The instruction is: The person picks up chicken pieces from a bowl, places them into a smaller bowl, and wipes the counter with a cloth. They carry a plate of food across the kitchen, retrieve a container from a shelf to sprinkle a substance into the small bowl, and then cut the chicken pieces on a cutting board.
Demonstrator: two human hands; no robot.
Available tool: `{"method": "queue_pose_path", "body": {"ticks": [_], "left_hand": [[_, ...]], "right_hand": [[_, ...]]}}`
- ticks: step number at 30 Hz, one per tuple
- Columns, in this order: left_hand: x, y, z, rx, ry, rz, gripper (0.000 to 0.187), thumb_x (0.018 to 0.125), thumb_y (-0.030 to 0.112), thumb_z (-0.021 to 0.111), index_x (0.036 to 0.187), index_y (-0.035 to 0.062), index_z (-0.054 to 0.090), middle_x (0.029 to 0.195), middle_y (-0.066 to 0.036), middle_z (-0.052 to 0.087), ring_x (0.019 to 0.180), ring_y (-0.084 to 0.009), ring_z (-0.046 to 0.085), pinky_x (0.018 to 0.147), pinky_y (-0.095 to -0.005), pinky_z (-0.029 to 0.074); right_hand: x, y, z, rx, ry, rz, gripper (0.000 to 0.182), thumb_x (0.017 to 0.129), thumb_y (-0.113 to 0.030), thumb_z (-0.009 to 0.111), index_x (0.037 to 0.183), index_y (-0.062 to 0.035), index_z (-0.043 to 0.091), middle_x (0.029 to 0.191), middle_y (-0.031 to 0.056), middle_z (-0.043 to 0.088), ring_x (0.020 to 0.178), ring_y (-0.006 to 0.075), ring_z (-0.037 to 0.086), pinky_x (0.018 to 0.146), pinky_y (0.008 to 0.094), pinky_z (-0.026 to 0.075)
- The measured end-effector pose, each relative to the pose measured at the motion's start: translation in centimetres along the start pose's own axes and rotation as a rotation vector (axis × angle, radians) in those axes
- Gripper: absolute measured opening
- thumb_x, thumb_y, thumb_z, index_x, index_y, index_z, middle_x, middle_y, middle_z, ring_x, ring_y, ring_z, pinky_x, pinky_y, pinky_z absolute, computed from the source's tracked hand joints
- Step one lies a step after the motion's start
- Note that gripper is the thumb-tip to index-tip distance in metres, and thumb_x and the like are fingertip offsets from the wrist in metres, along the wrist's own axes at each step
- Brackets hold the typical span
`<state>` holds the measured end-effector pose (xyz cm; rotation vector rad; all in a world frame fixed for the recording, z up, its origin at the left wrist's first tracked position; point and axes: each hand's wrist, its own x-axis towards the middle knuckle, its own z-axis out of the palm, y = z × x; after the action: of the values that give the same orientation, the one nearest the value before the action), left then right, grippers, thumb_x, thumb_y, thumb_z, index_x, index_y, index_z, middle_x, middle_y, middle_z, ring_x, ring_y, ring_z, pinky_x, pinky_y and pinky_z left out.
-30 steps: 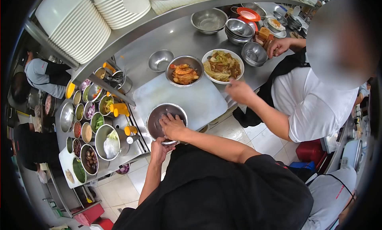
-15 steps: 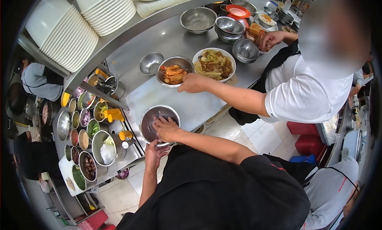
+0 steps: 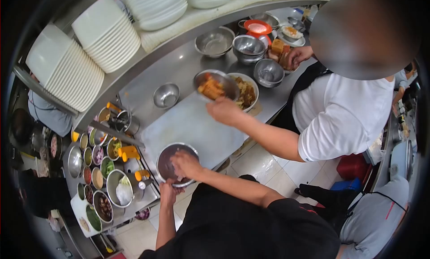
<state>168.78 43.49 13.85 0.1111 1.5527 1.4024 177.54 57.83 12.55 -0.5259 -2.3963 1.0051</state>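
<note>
A steel mixing bowl (image 3: 195, 152) with a dark reddish-brown inside is at the front edge of the counter. My left hand (image 3: 167, 194) grips its near rim from below left. Inside the bowl is my right hand (image 3: 186, 165), its fingers pointing down and smeared by motion, so their grip does not show clearly. Across the white cutting board (image 3: 174, 127), a co-worker's hand (image 3: 224, 111) holds a tilted steel bowl of kimchi (image 3: 212, 87). That bowl partly covers a white bowl of cooked cabbage and meat (image 3: 246, 95).
A small steel bowl (image 3: 166, 95) stands behind the board. To the left are several ingredient containers, among them a pot with a plastic bag (image 3: 124, 192), and yellow-capped bottles (image 3: 130, 152). Stacked white dishes (image 3: 67, 68) line the shelf above. The co-worker (image 3: 345, 111) stands at the right.
My left hand has closed on the bowl's rim, and my right hand has lifted from its spread position and is moving inside. The co-worker's kimchi bowl has shifted right and tilted.
</note>
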Motion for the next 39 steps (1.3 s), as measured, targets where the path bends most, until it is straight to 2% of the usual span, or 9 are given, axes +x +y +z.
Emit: {"method": "queue_pose_path", "body": {"ticks": [3,9,12,14,19,23,25,33,39], "left_hand": [[0.0,1.1,1.1,0.08,0.075,0.078,0.029,0.075,0.008,0.051,0.089,-0.0176,0.05,0.074,-0.023,0.059,0.056,-0.0311,0.062,0.042,-0.0363,0.052],[0.6,1.0,1.9,0.08,0.03,0.029,0.029,0.079,0.01,0.05,0.088,-0.0176,0.051,0.079,-0.024,0.06,0.06,-0.0328,0.063,0.045,-0.0367,0.053],[0.6,1.0,2.4,-0.008,-0.032,-0.005,0.032,0.082,0.011,0.048,0.096,-0.0178,0.05,0.087,-0.026,0.06,0.065,-0.0338,0.065,0.046,-0.0351,0.052],[1.0,0.4,2.0,-0.054,-0.079,-0.018,0.038,0.085,0.016,0.045,0.106,-0.0154,0.047,0.096,-0.025,0.06,0.069,-0.0329,0.066,0.047,-0.0342,0.052],[0.5,-0.3,1.5,-0.072,-0.161,-0.044,0.051,0.09,0.036,0.041,0.117,-0.0066,0.045,0.103,-0.021,0.058,0.075,-0.0301,0.064,0.052,-0.0349,0.052],[0.7,-0.3,0.4,-0.048,-0.096,0.004,0.051,0.088,0.034,0.045,0.117,-0.0081,0.042,0.104,-0.023,0.057,0.072,-0.0302,0.064,0.053,-0.0347,0.053],[0.8,0.1,0.3,-0.041,-0.072,0.01,0.049,0.087,0.031,0.047,0.115,-0.0092,0.043,0.1,-0.023,0.058,0.07,-0.0302,0.064,0.052,-0.0349,0.053],[1.4,0.7,3.0,-0.023,-0.036,0.038,0.037,0.078,0.012,0.048,0.105,-0.0136,0.048,0.08,-0.021,0.061,0.058,-0.0281,0.061,0.046,-0.0353,0.052],[0.3,0.1,5.6,0.083,0.001,0.098,0.037,0.076,0.006,0.046,0.108,-0.0119,0.047,0.081,-0.02,0.061,0.055,-0.0246,0.06,0.041,-0.0311,0.05]], "right_hand": [[0.4,-1.7,-3.1,0.172,0.16,0.152,0.014,0.071,-0.011,0.065,0.08,-0.0026,0.058,0.078,0.0178,0.063,0.077,0.0372,0.062,0.065,0.0448,0.049],[-0.1,-2.3,-7.7,0.008,0.062,0.461,0.026,0.087,-0.029,0.06,0.078,-0.004,0.058,0.074,0.018,0.063,0.069,0.0371,0.062,0.06,0.0462,0.049],[-2.6,0.7,-8.3,-0.143,0.533,0.024,0.03,0.092,-0.029,0.054,0.082,-0.0018,0.061,0.069,0.0158,0.061,0.061,0.0288,0.061,0.055,0.0379,0.047],[-5.5,1.7,-8.9,0.266,0.597,0.344,0.031,0.094,-0.029,0.051,0.081,-0.0015,0.059,0.067,0.0173,0.061,0.06,0.0326,0.062,0.053,0.0388,0.046],[-15.5,6.9,-10.9,0.025,0.584,0.745,0.036,0.093,-0.029,0.054,0.075,0.0013,0.062,0.051,0.0085,0.042,0.052,0.0121,0.035,0.048,0.0314,0.035],[-22.8,10.4,-11.3,-0.208,0.576,0.996,0.032,0.086,-0.035,0.061,0.076,-0.0047,0.061,0.06,0.011,0.059,0.053,0.0236,0.054,0.055,0.0355,0.043],[-25.8,12.0,-11.6,-0.258,0.505,0.912,0.028,0.086,-0.031,0.063,0.079,-0.0034,0.061,0.064,0.0063,0.06,0.058,0.0151,0.055,0.06,0.0283,0.045],[-21.1,6.4,-13.7,0.089,0.388,0.849,0.011,0.085,-0.011,0.062,0.089,-0.0011,0.063,0.081,0.0091,0.065,0.074,0.0161,0.062,0.065,0.0282,0.049],[-8.1,-1.5,-12.6,0.03,0.064,0.109,0.03,0.074,-0.002,0.069,0.103,-0.0037,0.064,0.098,0.011,0.061,0.086,0.025,0.06,0.076,0.0329,0.049]]}}
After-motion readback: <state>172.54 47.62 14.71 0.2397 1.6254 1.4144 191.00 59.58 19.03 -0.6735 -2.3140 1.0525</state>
